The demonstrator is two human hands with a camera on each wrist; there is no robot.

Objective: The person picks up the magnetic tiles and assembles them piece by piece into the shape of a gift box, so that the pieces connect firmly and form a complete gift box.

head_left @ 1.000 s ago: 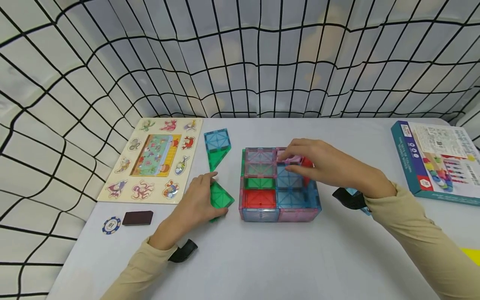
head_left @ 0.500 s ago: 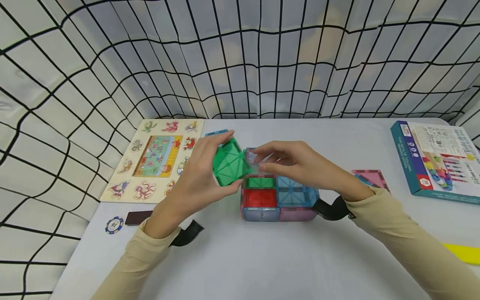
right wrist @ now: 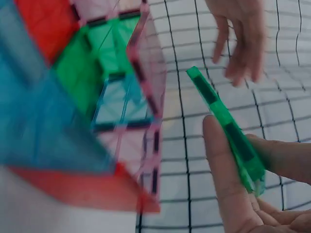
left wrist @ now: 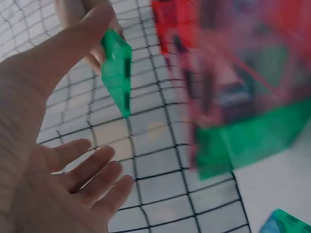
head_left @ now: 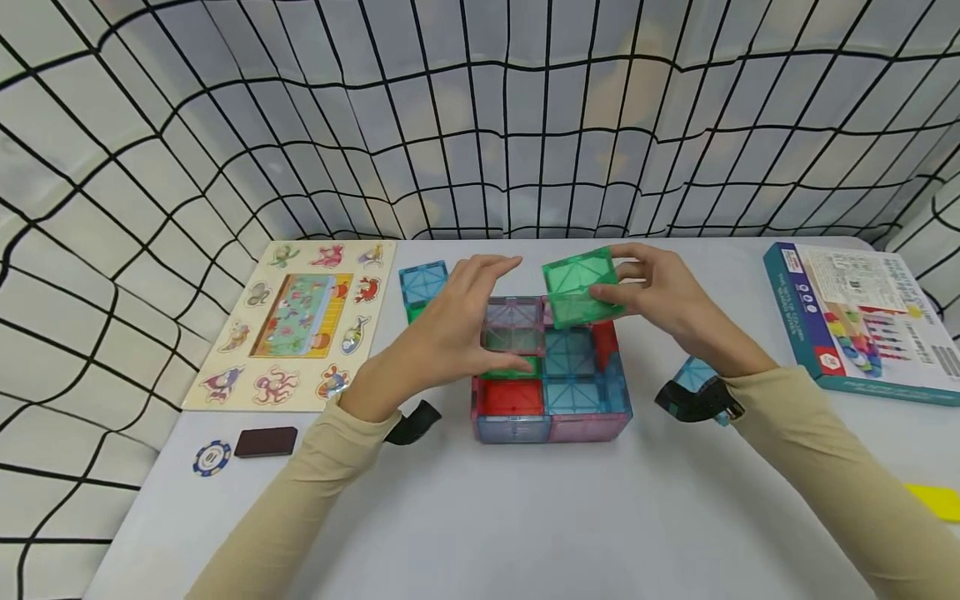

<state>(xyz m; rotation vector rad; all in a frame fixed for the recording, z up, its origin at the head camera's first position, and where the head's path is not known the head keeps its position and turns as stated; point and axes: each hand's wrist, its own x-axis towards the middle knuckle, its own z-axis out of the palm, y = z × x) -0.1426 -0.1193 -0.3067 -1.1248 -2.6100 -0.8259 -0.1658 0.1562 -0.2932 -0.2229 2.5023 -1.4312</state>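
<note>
My right hand (head_left: 663, 292) pinches a translucent green magnetic tile (head_left: 579, 287) between thumb and fingers, above the back right of a low box built of such tiles (head_left: 588, 429). Edge-on in the right wrist view, the green tile (right wrist: 226, 128) shows dark magnets along its rim. My left hand (head_left: 442, 333) holds nothing; its thumb and fingers are spread at the box's left side. Red (head_left: 510, 398), blue (head_left: 568, 354) and clear pinkish tiles show on the box's top. Its back right corner is partly hidden by the held tile.
A blue tile (head_left: 422, 283) and part of a green one lie behind my left hand. Another blue tile (head_left: 697, 375) lies under my right wrist. A sea-animal puzzle board (head_left: 217, 375), poker chip (head_left: 212, 458) and dark block (head_left: 266, 442) lie left; a teal-edged box (head_left: 870, 325) lies right.
My left hand picked the green tile up from the table and brought it toward the box. My right hand left the box's top, took the tile and moved it right; my left hand let go.
</note>
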